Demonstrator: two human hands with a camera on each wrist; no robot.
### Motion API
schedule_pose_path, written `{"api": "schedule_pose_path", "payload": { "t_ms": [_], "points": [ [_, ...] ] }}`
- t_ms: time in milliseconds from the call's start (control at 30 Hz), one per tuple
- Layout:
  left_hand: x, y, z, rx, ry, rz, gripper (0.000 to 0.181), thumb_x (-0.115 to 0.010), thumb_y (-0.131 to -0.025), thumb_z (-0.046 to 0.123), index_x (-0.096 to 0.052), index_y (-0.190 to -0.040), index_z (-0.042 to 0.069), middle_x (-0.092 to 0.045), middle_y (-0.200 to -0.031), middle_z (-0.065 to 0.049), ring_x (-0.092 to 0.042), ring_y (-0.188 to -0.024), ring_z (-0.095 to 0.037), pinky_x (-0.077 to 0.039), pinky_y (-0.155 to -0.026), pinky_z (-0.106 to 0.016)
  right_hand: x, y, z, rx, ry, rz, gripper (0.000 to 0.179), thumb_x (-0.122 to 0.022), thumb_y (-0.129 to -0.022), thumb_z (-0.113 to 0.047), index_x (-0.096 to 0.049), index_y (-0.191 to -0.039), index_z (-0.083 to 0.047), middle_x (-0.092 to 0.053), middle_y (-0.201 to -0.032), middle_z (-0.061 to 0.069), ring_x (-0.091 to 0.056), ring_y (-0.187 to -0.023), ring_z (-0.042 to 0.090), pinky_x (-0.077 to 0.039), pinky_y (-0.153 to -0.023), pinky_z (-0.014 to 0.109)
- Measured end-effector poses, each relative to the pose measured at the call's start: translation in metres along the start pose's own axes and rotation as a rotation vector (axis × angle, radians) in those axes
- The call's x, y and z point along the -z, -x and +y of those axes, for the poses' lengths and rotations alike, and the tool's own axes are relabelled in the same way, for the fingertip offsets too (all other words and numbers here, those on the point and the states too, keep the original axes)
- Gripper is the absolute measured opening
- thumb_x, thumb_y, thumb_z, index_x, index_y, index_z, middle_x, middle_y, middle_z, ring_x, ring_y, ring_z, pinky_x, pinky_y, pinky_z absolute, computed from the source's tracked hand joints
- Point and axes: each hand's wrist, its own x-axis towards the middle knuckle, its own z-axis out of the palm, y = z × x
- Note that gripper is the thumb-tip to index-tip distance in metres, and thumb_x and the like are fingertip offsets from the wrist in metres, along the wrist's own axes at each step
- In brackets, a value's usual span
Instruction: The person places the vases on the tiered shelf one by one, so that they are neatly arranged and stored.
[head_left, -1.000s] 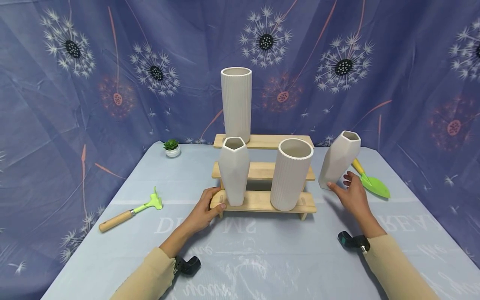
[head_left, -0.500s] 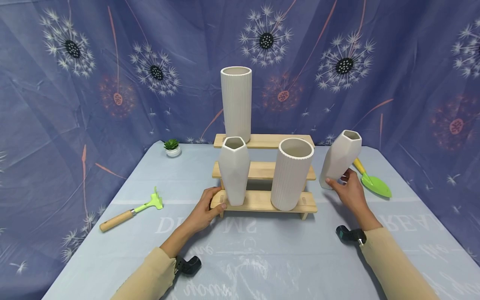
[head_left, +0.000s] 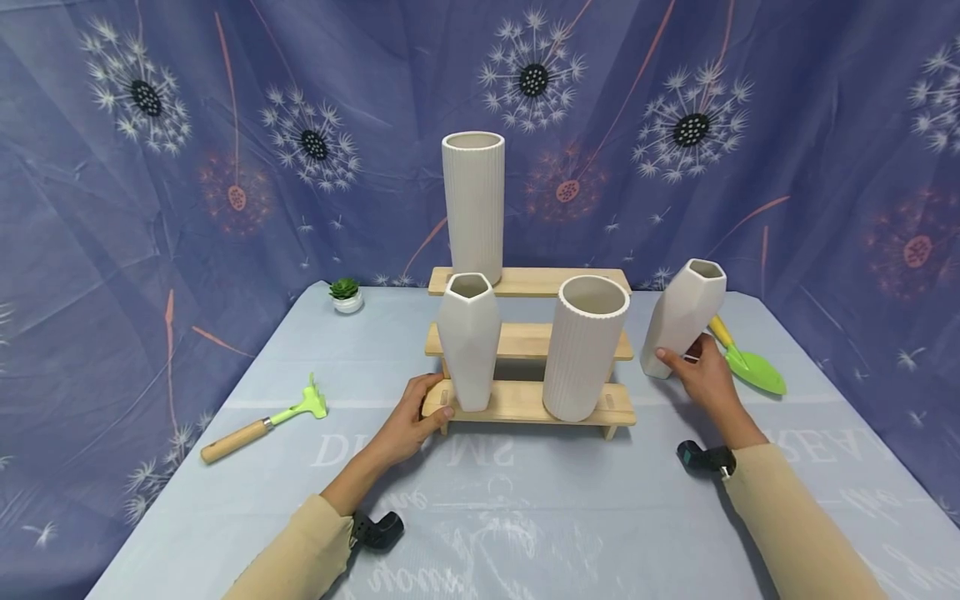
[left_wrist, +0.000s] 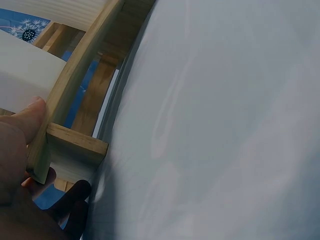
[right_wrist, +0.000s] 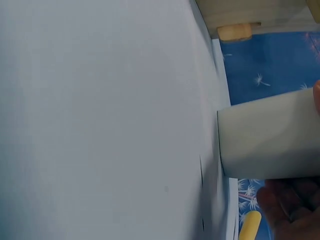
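At the right of the head view, a white faceted vase point(head_left: 682, 310) stands on the table beside the wooden stand. My right hand point(head_left: 708, 379) grips it low down, thumb on the near face and fingers round the right side. The right wrist view shows the vase's base point(right_wrist: 265, 137) at the tabletop. My left hand point(head_left: 408, 421) holds the left end of the tiered wooden stand point(head_left: 517, 402), thumb on the lowest shelf and fingers under it. That shelf bears another faceted vase point(head_left: 469, 346) and a wide ribbed vase point(head_left: 585, 350).
A tall ribbed vase point(head_left: 474, 208) occupies the stand's top tier, at the left. A green trowel point(head_left: 756, 371) with a yellow handle lies behind my right hand. Leftward are a green hand rake point(head_left: 258, 427) and a small potted succulent point(head_left: 346, 296). A patterned cloth point(head_left: 375, 125) hangs behind.
My right hand's fingers, spread a second ago, have closed in round the faceted vase's lower part. The left hand keeps its hold on the stand.
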Motion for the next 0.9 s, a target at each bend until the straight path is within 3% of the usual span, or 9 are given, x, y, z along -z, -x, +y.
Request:
{"api": "schedule_pose_path", "payload": {
  "t_ms": [300,567,900],
  "points": [
    [0.000,0.000,0.003,0.010,-0.022,-0.003,0.059,-0.058,-0.094,0.019,-0.031,-0.144,0.006,-0.029,-0.143,-0.018,-0.042,-0.121,-0.028,-0.037,-0.098,-0.033,0.003,-0.008,0.003,0.009,-0.045,-0.049,0.086,-0.060,-0.088,-0.049,-0.022,-0.143,0.004,-0.042,-0.136,0.033,-0.044,-0.122,0.046,-0.038,-0.097,0.058],
    [0.004,0.006,0.029,0.008,-0.014,-0.013,0.059,-0.057,-0.093,0.009,-0.028,-0.143,-0.005,-0.028,-0.142,-0.026,-0.042,-0.120,-0.035,-0.038,-0.098,-0.038,0.003,-0.012,0.006,0.061,-0.094,-0.063,0.083,-0.062,-0.089,-0.042,-0.021,-0.144,0.002,-0.041,-0.138,0.032,-0.044,-0.122,0.043,-0.038,-0.097,0.055],
    [0.000,-0.001,-0.001,-0.008,-0.018,0.008,0.059,-0.060,-0.093,0.019,-0.032,-0.144,0.006,-0.031,-0.143,-0.019,-0.043,-0.119,-0.028,-0.038,-0.096,-0.031,0.002,-0.013,0.012,0.080,-0.069,-0.038,0.080,-0.063,-0.089,-0.041,-0.024,-0.144,0.003,-0.043,-0.137,0.031,-0.046,-0.120,0.043,-0.039,-0.098,0.057]
  ]
}}
